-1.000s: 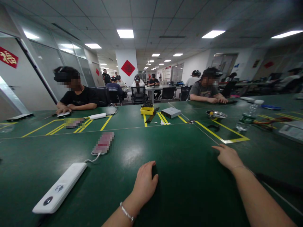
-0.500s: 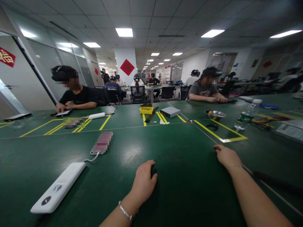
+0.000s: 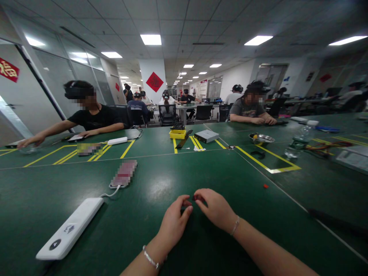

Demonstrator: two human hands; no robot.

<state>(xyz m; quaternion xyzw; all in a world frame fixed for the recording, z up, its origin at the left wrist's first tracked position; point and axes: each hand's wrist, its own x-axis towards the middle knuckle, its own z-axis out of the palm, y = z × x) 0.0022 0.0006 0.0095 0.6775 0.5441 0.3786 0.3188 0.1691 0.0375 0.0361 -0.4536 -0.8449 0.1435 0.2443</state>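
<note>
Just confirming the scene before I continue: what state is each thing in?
Left hand: half-curled, nothing visible in its grip.
Right hand: apparently pinching a small dark red piece.
Red bit: lying loose, unheld.
Phone: cable plugged in.
White device: lying flat, joined to that cable.
Bottle: upright, capped; fill level unclear.
Metal bowl: upright, holding something yellow.
Yellow bin: upright, heaped with black items.

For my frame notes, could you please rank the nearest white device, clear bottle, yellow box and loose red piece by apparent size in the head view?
1. White device
2. Clear bottle
3. Yellow box
4. Red piece
</note>
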